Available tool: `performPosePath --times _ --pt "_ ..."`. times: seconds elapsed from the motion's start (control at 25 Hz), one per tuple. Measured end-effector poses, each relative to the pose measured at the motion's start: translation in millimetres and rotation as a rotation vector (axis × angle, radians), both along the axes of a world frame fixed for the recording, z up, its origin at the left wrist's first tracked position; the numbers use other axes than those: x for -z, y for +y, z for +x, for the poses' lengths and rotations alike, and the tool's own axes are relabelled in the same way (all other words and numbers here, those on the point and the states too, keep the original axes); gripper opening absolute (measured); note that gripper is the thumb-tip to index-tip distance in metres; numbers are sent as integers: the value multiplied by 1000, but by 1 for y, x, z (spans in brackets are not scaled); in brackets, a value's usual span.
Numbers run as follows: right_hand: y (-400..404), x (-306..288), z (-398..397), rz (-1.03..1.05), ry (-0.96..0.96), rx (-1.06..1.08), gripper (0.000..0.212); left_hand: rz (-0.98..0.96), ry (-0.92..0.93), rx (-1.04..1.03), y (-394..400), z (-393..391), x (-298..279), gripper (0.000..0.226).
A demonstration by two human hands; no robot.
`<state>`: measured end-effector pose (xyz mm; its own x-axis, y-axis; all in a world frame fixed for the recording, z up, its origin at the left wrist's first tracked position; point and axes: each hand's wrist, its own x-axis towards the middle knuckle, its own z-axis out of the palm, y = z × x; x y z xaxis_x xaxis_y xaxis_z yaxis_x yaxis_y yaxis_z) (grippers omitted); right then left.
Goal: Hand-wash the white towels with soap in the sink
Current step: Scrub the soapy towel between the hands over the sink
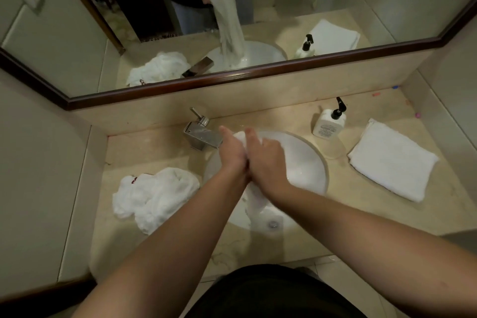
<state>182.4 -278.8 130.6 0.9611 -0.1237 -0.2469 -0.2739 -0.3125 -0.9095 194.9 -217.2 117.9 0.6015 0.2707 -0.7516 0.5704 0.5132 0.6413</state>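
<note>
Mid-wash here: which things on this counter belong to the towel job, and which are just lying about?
Job:
held towel, gripped by left hand and right hand
sink
faucet
soap bottle
crumpled towel
folded towel

Lying about:
small coloured bits by the wall

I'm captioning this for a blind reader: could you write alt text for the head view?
Both hands, left hand and right hand, grip a white towel hanging into the sink. A crumpled towel lies left, a folded towel and soap bottle right.
</note>
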Motion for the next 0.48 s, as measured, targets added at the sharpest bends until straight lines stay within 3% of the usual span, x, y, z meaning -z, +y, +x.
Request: performPosePath --times 0.16,0.48 --pt "0 8 -4 -98 -41 27 60 -35 15 166 8 -17 6 81" --pt "-53 37 -2 -224 172 -4 76 296 -72 413 70 -11 41 88"
